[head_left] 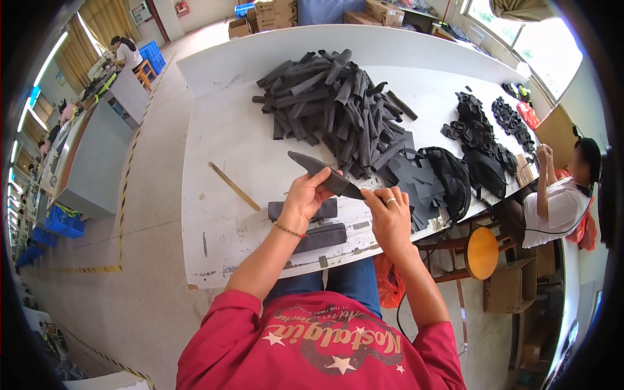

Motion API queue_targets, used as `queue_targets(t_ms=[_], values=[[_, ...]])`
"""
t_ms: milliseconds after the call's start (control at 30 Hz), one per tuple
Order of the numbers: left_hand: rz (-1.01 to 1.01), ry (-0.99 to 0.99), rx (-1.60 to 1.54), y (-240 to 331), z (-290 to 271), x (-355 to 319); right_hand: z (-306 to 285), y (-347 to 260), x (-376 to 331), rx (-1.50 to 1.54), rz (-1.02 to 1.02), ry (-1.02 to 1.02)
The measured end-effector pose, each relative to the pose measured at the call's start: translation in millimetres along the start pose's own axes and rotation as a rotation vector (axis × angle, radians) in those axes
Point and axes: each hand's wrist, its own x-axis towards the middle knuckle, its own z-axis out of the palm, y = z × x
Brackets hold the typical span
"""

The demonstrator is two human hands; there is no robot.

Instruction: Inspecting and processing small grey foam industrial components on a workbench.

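Observation:
My left hand (305, 198) and my right hand (390, 214) together hold a long dark grey fabric piece (318, 170) above the white table (227, 149); the left grips its middle, the right pinches its lower end. Two folded dark grey pieces (322, 235) lie stacked on the table just under my hands. A big heap of rolled dark grey pieces (338, 107) lies farther back.
A wooden stick (234, 186) lies left of my hands. Flat black cut pieces (422, 179) and black bundles (484, 140) fill the right side. A seated person (559, 195) works at the right end; a round stool (482, 252) stands near. Another person (127, 52) works far left.

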Motion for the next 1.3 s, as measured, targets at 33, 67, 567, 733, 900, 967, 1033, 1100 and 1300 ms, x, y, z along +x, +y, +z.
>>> queue_targets(t_ms=[33,67,567,733,900,967,1033,1100,1300], values=[[-0.01,0.004,0.006,0.1,0.8,-0.8,-0.1,1.8,0.3,-0.03,-0.001,0.001],[-0.007,0.003,0.007,0.0,1.1,-1.1,-0.6,2.6,0.7,-0.029,-0.002,0.003],[0.293,-0.006,0.084,-14.6,46.6,-30.5,25.7,-21.7,-2.5,0.07,0.069,0.108],[0.219,-0.276,-0.067,-36.0,38.6,-25.7,54.4,-34.7,-10.1,0.22,0.073,0.19],[0.213,-0.119,-0.032,-22.4,35.4,-27.0,46.9,-33.3,-9.7,0.166,0.086,0.097],[0.31,-0.107,-0.004,-14.7,32.4,-24.1,43.8,-21.1,-25.5,0.275,0.078,-0.002],[0.301,-0.169,-0.028,-23.3,36.5,-25.2,40.3,-13.2,-18.0,0.302,0.046,-0.031],[0.271,-0.172,-0.029,-35.2,34.1,-26.4,46.2,-18.1,-6.0,0.301,0.001,-0.019],[0.214,-0.155,-0.052,-29.9,22.3,-20.9,36.0,-21.1,-7.6,0.325,0.099,-0.116]])
